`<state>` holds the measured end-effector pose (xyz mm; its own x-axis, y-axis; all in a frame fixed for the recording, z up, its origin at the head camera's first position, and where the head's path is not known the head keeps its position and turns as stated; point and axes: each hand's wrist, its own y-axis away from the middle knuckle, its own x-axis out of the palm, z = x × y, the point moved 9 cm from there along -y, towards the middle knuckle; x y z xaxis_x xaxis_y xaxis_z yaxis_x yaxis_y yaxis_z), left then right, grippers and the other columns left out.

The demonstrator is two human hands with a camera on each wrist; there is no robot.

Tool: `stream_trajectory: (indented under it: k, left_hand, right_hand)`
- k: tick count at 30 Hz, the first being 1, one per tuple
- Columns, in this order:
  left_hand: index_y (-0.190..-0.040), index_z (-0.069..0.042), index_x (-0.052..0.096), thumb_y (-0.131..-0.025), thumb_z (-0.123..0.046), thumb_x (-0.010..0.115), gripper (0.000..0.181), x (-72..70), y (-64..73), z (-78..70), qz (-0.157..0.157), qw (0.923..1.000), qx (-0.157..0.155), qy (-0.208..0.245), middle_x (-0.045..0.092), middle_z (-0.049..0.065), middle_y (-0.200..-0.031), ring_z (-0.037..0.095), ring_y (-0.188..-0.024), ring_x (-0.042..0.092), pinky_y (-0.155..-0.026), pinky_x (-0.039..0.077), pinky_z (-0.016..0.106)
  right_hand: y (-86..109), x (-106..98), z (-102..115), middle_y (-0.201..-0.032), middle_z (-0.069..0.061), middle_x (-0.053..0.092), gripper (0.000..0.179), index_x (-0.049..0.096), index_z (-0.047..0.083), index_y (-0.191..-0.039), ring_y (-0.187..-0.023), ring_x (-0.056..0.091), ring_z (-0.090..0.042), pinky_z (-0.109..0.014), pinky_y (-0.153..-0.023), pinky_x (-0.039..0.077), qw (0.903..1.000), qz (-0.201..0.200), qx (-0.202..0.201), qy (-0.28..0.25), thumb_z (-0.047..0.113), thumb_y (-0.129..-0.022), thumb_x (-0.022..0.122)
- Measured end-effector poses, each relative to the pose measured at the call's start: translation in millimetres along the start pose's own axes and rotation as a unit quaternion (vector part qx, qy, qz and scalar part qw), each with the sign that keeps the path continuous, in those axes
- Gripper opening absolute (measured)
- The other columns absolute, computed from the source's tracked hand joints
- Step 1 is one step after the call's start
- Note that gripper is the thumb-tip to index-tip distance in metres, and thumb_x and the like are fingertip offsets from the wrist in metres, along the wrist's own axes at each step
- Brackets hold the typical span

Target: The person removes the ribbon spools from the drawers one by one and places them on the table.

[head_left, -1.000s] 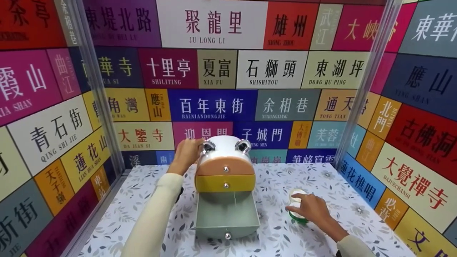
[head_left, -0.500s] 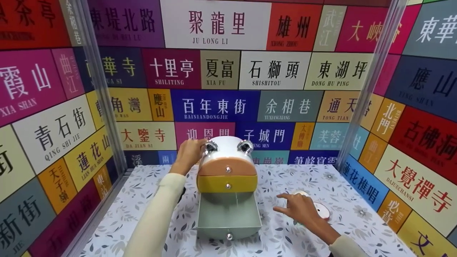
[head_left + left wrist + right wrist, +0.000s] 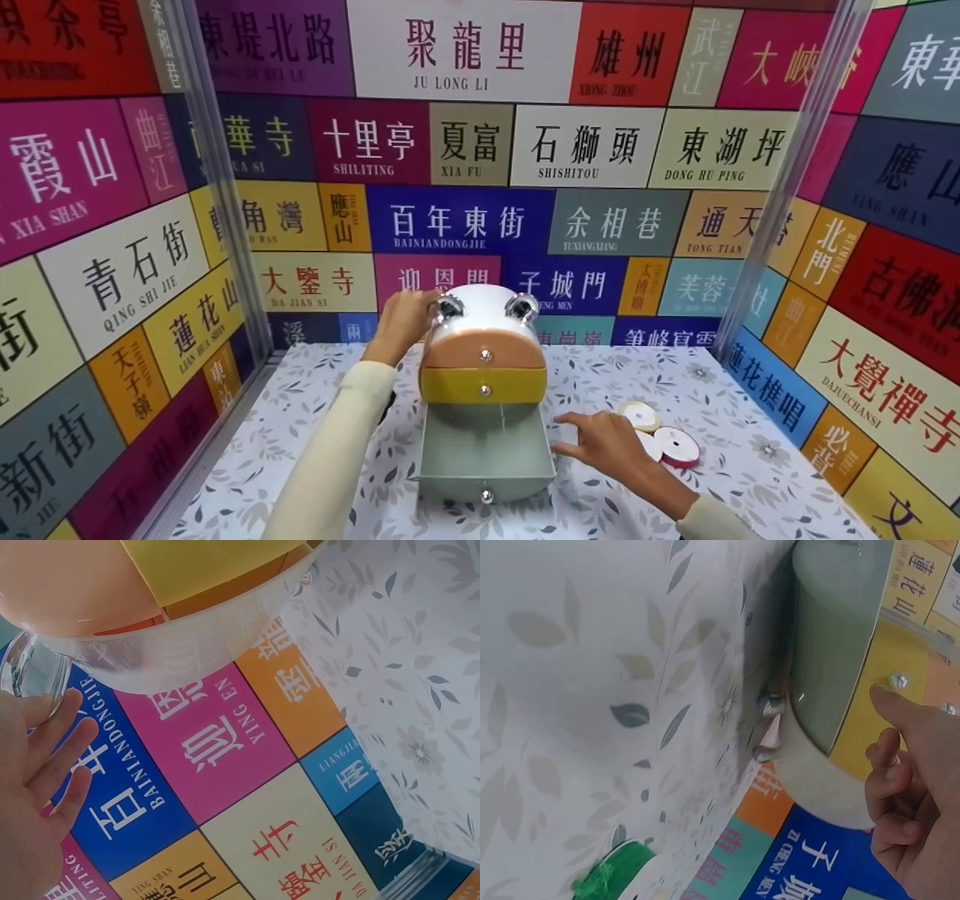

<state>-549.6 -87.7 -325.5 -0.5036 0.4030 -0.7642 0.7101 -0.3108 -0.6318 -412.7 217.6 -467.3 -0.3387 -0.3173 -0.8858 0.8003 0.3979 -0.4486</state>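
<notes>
A frog-shaped drawer box with a white top (image 3: 486,306) stands mid-table. Its orange drawer (image 3: 480,350) and yellow drawer (image 3: 465,385) are in, while the grey-green bottom drawer (image 3: 480,446) is pulled out and holds nothing visible. My left hand (image 3: 403,322) holds the box by one silver eye (image 3: 34,671), other fingers loosely bent in the left wrist view. Just right of the pulled-out drawer hovers my right hand (image 3: 611,448), thumb and forefinger spread apart with nothing between them. Behind it lie a cream-edged spool (image 3: 638,414), a red-edged spool (image 3: 677,445) and another partly hidden spool (image 3: 649,444).
Leaf-patterned white cloth covers the table (image 3: 750,480). Panels with street names (image 3: 457,221) wall in the back and both sides. A green-edged spool (image 3: 622,870) shows at the bottom of the right wrist view.
My right hand has moved left from over the spools to beside the pulled-out drawer, uncovering the spools. My left hand stays at the eye; the head view has shifted slightly.
</notes>
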Motion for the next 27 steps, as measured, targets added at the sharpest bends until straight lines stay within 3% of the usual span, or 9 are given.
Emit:
stream_trajectory:
  k: [6, 11, 21, 27]
  left_hand:
    - [-0.109, -0.017, 0.079, -0.102, -0.012, 0.065, 0.017, 1.4, -0.5, 1.4, 0.004, 1.0, -0.002, 0.001, 0.072, 0.008, -0.075, 0.023, -0.06, 0.062, -0.059, 0.055, 0.038]
    - [-0.12, -0.019, 0.079, -0.101, -0.013, 0.068, 0.024, 0.9, 0.7, 1.9, -0.002, 1.0, -0.003, -0.003, 0.076, 0.01, -0.082, 0.029, -0.067, 0.07, -0.063, 0.059, 0.042]
    - [-0.126, -0.02, 0.077, -0.101, -0.015, 0.069, 0.026, 4.4, 2.9, 6.8, 0.001, 0.9993, -0.013, 0.034, 0.079, 0.01, -0.094, 0.027, -0.072, 0.072, -0.071, 0.061, 0.041]
    - [-0.124, -0.023, 0.078, -0.1, -0.018, 0.072, 0.025, 0.5, 3.1, 12.5, -0.009, 0.998, -0.031, 0.054, 0.08, 0.009, -0.096, 0.025, -0.073, 0.072, -0.07, 0.06, 0.039]
  right_hand:
    - [-0.7, 6, 27, -0.054, 0.023, 0.05, 0.044, 0.08, 0.023, -0.115, -0.048, 0.043, 0.007, -0.02, -0.045, 0.039, 0.9986, 0.007, -0.036, -0.038, 0.054, -0.084, 0.082]
    - [1.4, 11, 48, -0.054, 0.022, 0.048, 0.043, 0.08, 0.022, -0.115, -0.048, 0.041, 0.007, -0.019, -0.045, 0.038, 0.9959, 0.014, -0.06, -0.067, 0.053, -0.085, 0.081]
    - [10.2, 30, 86, -0.057, 0.022, 0.055, 0.033, 0.08, 0.026, -0.114, -0.051, 0.039, 0.015, -0.01, -0.047, 0.037, 0.9843, 0.029, -0.134, -0.111, 0.044, -0.086, 0.084]
    - [9.9, 46, 106, -0.055, 0.02, 0.054, 0.03, 0.081, 0.03, -0.114, -0.05, 0.031, 0.015, -0.008, -0.049, 0.032, 0.9786, 0.028, -0.177, -0.102, 0.041, -0.086, 0.085]
